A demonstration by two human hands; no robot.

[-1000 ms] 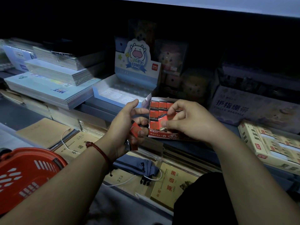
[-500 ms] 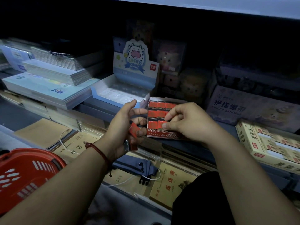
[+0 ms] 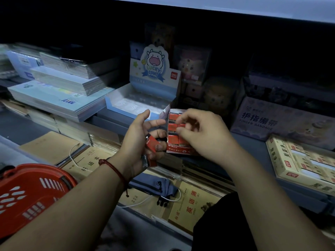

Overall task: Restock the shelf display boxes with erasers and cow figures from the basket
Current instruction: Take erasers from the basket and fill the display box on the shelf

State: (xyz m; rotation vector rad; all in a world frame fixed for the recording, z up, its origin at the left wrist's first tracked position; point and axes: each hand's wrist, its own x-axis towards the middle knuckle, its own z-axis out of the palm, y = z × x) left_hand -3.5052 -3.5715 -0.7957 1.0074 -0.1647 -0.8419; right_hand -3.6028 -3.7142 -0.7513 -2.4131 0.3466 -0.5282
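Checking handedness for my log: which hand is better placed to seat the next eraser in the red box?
Right, probably: the right hand is over the eraser box, fingertips at its rows; the left hand beside it grips spare erasers.

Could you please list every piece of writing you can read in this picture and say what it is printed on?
"LUCKY COW!": header of the blue display box
"deli": red logo on that header
"护指绷带 FINGER BANDAGE": purple box
"M&G": front of the red eraser box
"英语簿": yellow notebook
Too blurred to read: cream boxes, erasers, stacked pads.
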